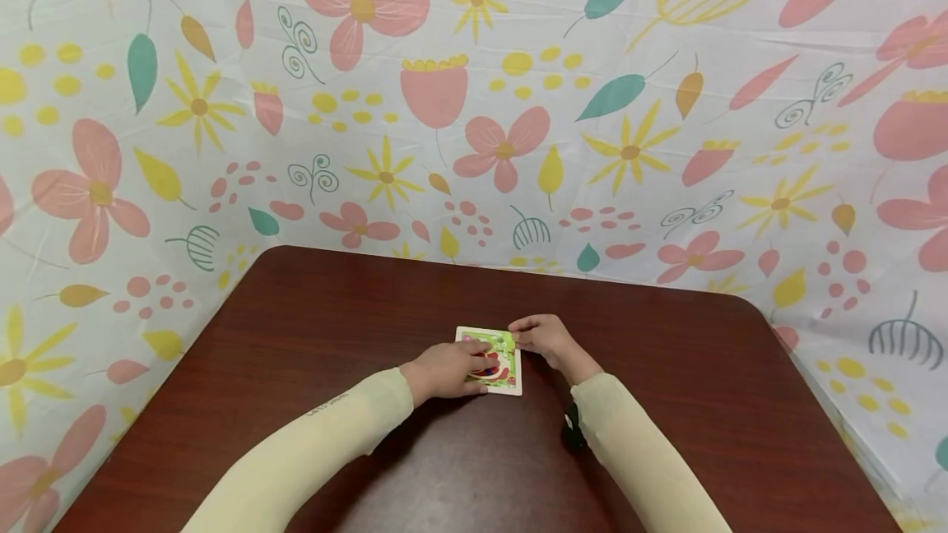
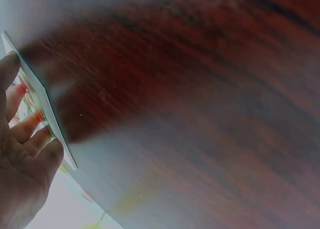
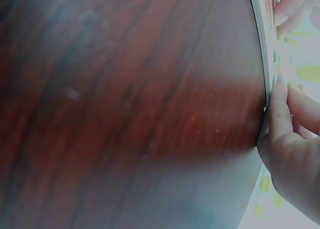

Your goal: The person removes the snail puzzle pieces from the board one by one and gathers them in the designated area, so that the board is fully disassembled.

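Note:
A small square picture puzzle board (image 1: pixel 506 390) with a white border and a green, red and blue picture lies on the table. My left hand (image 1: pixel 444 370) rests across its left side, fingers spread over the picture and hiding part of it. In the left wrist view, the left hand's fingertips (image 2: pixel 39 116) touch the board's face and border. My right hand (image 1: pixel 546 338) is at the upper right corner, thumb and forefinger close together. They appear to pinch a small light-green puzzle piece (image 1: pixel 508 342), mostly hidden by the fingers.
The dark reddish-brown wooden table (image 1: pixel 355 311) has rounded far corners. A cloth (image 1: pixel 504 204) with flowers and leaves hangs behind it and along its sides. A black device (image 1: pixel 573 426) is strapped at the right wrist.

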The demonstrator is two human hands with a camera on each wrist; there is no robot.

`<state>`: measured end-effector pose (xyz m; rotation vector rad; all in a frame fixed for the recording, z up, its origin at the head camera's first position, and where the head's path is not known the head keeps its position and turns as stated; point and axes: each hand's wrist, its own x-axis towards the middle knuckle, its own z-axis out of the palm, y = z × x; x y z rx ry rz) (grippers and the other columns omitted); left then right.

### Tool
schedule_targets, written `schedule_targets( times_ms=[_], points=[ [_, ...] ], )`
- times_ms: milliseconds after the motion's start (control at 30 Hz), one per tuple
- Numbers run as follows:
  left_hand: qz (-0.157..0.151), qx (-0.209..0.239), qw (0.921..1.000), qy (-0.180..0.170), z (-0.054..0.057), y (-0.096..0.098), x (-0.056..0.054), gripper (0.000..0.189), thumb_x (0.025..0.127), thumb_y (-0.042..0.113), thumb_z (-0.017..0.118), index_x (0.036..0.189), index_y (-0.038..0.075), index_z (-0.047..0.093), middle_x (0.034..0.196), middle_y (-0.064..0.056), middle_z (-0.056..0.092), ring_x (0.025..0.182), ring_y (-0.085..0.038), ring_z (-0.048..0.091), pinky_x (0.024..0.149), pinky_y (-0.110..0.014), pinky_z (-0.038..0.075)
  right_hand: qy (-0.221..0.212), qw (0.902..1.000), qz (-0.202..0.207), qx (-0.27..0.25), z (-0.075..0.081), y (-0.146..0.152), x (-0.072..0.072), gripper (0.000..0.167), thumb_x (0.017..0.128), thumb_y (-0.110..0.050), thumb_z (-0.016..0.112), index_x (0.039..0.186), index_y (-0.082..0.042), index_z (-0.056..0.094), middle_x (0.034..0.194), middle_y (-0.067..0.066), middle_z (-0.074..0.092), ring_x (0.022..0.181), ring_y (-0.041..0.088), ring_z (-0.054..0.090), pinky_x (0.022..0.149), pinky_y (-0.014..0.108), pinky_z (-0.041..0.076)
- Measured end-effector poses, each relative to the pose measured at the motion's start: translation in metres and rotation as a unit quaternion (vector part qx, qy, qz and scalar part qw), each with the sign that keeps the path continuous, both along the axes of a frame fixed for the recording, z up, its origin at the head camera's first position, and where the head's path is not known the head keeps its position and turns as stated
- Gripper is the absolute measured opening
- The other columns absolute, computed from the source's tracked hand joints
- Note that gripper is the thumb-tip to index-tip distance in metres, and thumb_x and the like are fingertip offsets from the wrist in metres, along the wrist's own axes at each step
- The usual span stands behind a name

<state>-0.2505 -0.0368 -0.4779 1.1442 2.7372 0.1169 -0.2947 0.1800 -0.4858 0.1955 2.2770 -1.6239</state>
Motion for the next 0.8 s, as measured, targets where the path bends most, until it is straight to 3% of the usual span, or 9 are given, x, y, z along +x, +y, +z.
schedule_targets(
  times_ms=[533,800],
  points=[
    [0.007,-0.012,0.9998,-0.010,0.001,-0.001,0.002,0.050,0.101,0.044,0.062,0.149,0.029,0.055,0.162,0.000,0.046,0.149,-0.016,0.046,0.114,-0.035,0.048,-0.018,0.9983,-0.030,-0.046,0.005,0.002,0.002,0.028,0.100,0.003,0.058,0.126,0.011,0.064,0.104,0.007,0.070,0.083,0.007,0.068,0.087,0.029,0.061],
    [0.014,0.002,0.9997,-0.022,0.002,-0.002,0.004,0.051,0.101,0.043,0.063,0.149,0.029,0.055,0.162,0.001,0.045,0.150,-0.016,0.045,0.115,-0.036,0.046,-0.002,0.9988,-0.035,-0.034,0.017,0.023,0.003,0.033,0.102,0.000,0.058,0.132,0.012,0.061,0.127,0.021,0.065,0.090,0.008,0.068,0.098,0.036,0.059]
  ],
)
